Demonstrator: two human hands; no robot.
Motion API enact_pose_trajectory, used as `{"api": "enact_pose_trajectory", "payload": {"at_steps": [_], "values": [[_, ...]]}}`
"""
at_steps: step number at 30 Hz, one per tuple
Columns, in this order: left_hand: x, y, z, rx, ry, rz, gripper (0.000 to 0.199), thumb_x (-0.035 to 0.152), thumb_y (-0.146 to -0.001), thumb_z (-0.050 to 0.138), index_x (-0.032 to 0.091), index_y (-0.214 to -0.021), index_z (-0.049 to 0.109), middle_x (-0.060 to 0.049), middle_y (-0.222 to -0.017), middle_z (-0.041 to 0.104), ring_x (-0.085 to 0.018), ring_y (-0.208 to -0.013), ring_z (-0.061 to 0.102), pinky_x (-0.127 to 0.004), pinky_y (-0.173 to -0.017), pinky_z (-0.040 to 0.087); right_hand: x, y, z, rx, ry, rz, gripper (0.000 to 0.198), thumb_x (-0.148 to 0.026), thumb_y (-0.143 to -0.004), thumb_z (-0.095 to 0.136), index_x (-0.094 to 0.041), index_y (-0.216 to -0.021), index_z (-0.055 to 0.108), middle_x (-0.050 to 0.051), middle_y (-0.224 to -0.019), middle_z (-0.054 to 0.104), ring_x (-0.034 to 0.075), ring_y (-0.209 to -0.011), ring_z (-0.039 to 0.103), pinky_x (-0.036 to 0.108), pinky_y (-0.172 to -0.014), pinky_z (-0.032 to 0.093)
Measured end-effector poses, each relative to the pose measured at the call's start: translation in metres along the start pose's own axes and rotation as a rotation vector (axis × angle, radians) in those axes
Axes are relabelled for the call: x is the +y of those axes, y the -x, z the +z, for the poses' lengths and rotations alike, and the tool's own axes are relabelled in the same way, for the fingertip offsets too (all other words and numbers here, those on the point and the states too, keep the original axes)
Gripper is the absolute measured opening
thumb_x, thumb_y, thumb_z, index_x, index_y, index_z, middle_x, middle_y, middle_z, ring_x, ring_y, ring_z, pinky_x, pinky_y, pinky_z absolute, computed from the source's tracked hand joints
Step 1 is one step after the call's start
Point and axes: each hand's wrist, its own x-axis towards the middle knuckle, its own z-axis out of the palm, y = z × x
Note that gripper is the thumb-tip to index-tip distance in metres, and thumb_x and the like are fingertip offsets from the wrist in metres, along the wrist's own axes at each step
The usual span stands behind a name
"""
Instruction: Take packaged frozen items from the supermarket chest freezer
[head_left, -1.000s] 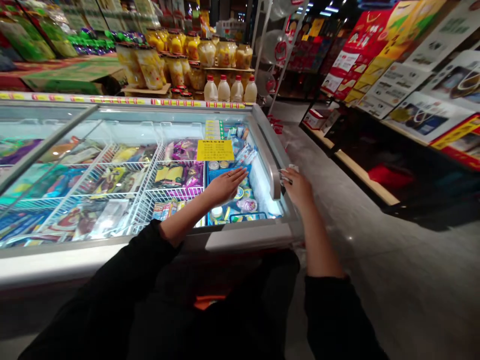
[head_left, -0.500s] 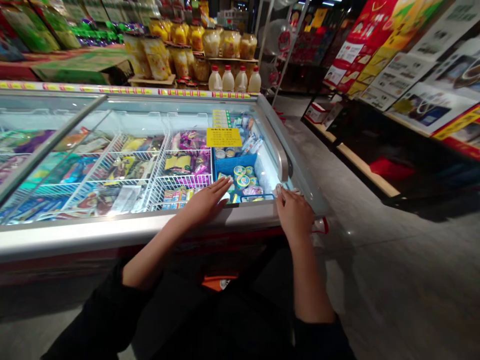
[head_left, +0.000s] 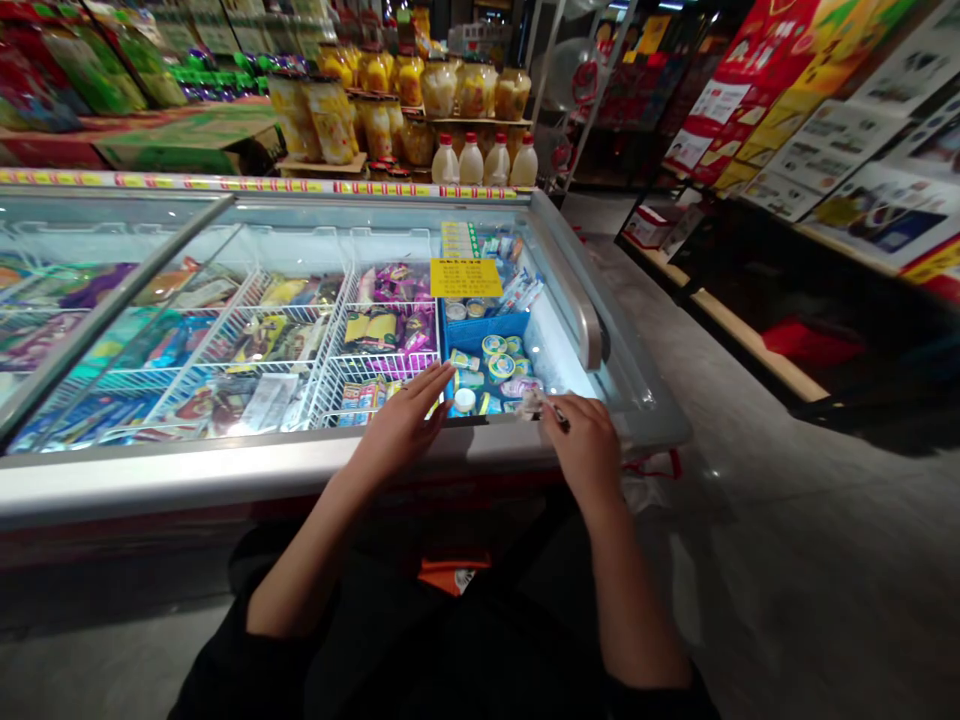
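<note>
A chest freezer [head_left: 225, 475] with a sliding glass lid stands in front of me. My left hand [head_left: 405, 425] lies flat, fingers apart, on the glass near the front rim. My right hand [head_left: 585, 440] rests on the front right of the lid and pinches a small pale wrapped item [head_left: 534, 402]. Just beyond both hands sits a blue basket [head_left: 484, 330] of small round tubs. A yellow price sign [head_left: 466, 277] hangs above it. The lid's grey handle [head_left: 589, 315] runs along the right edge.
White wire baskets [head_left: 300, 340] of frozen packets fill the freezer to the left. Jars and white bottles [head_left: 480, 160] stand on a shelf behind it. An aisle of grey floor [head_left: 750, 520] runs on the right, beside low shelves with boxed goods [head_left: 825, 150].
Both hands have drawn back from the far right end of the lid toward the front rim. My right hand left the handle area and now pinches a small item.
</note>
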Motion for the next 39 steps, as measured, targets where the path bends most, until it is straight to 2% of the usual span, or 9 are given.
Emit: {"api": "enact_pose_trajectory", "payload": {"at_steps": [5,10,14,19,23,26,28,32,39], "values": [[0.003,-0.010,0.013,-0.049,-0.014,-0.004,0.048,0.029,-0.109,0.046,0.022,-0.156,0.049,-0.011,-0.158,0.055,-0.025,-0.151,0.047,-0.049,-0.121,0.048,0.026,0.001,-0.012,0.141,0.051,0.151,0.023,-0.029,-0.099,0.057,-0.018,-0.101,0.077,0.016,-0.114,0.077,0.032,-0.107,0.070,0.049,-0.098,0.055],[0.010,-0.012,0.025,-0.102,-0.183,0.016,0.046,0.024,-0.108,0.046,0.013,-0.152,0.052,-0.017,-0.156,0.056,-0.030,-0.150,0.049,-0.051,-0.120,0.049,0.001,0.007,-0.012,0.272,-0.131,0.113,0.016,-0.023,-0.095,0.059,-0.022,-0.108,0.069,0.010,-0.108,0.077,0.026,-0.101,0.073,0.040,-0.090,0.058],[0.015,-0.008,0.022,-0.113,-0.262,-0.002,0.046,0.023,-0.108,0.046,0.011,-0.151,0.052,-0.018,-0.156,0.055,-0.030,-0.150,0.048,-0.051,-0.119,0.050,-0.014,0.013,-0.019,0.437,-0.089,0.041,0.030,-0.019,-0.094,0.061,-0.021,-0.123,0.065,0.008,-0.100,0.073,0.024,-0.089,0.070,0.037,-0.083,0.058],[0.021,-0.007,0.020,-0.124,-0.303,-0.050,0.045,0.023,-0.108,0.047,0.010,-0.151,0.052,-0.017,-0.157,0.055,-0.029,-0.152,0.046,-0.048,-0.120,0.050,-0.025,0.016,-0.018,0.219,0.027,-0.050,0.023,-0.018,-0.096,0.058,-0.022,-0.110,0.075,0.012,-0.101,0.066,0.029,-0.098,0.066,0.046,-0.090,0.056],[0.022,-0.007,0.021,-0.101,-0.309,-0.058,0.044,0.022,-0.108,0.047,0.009,-0.150,0.053,-0.017,-0.156,0.056,-0.028,-0.151,0.047,-0.047,-0.119,0.050,-0.055,0.020,0.006,0.114,-0.064,-0.147,0.016,-0.029,-0.093,0.068,-0.017,-0.103,0.071,0.020,-0.122,0.067,0.035,-0.117,0.065,0.050,-0.098,0.057],[0.021,-0.006,0.020,-0.093,-0.288,-0.047,0.043,0.020,-0.108,0.046,0.009,-0.149,0.053,-0.017,-0.156,0.056,-0.028,-0.151,0.046,-0.048,-0.120,0.050,-0.083,0.024,0.026,0.104,-0.153,-0.258,0.012,-0.018,-0.095,0.063,-0.021,-0.105,0.069,0.013,-0.120,0.075,0.028,-0.115,0.070,0.043,-0.100,0.057],[0.020,-0.005,0.019,-0.093,-0.264,-0.040,0.043,0.017,-0.108,0.043,0.011,-0.149,0.054,-0.017,-0.156,0.056,-0.027,-0.152,0.045,-0.049,-0.120,0.050,-0.092,0.028,0.034,0.112,-0.179,-0.344,0.023,-0.010,-0.095,0.057,-0.022,-0.110,0.070,0.009,-0.116,0.079,0.024,-0.116,0.072,0.039,-0.101,0.057],[0.019,-0.003,0.018,-0.077,-0.226,-0.029,0.043,0.015,-0.107,0.044,0.012,-0.148,0.055,-0.017,-0.157,0.056,-0.028,-0.152,0.045,-0.051,-0.119,0.050,-0.065,0.036,0.031,0.084,-0.151,-0.352,0.035,-0.009,-0.097,0.050,-0.025,-0.118,0.073,0.006,-0.123,0.079,0.023,-0.125,0.070,0.039,-0.107,0.055],[0.017,-0.003,0.020,-0.076,-0.190,0.007,0.043,0.017,-0.106,0.045,0.014,-0.147,0.057,-0.016,-0.154,0.059,-0.028,-0.151,0.047,-0.051,-0.119,0.050,0.031,0.043,0.000,0.248,-0.016,0.055,0.038,-0.022,-0.103,0.043,-0.022,-0.125,0.073,0.011,-0.128,0.077,0.030,-0.137,0.061,0.055,-0.116,0.048]]}}
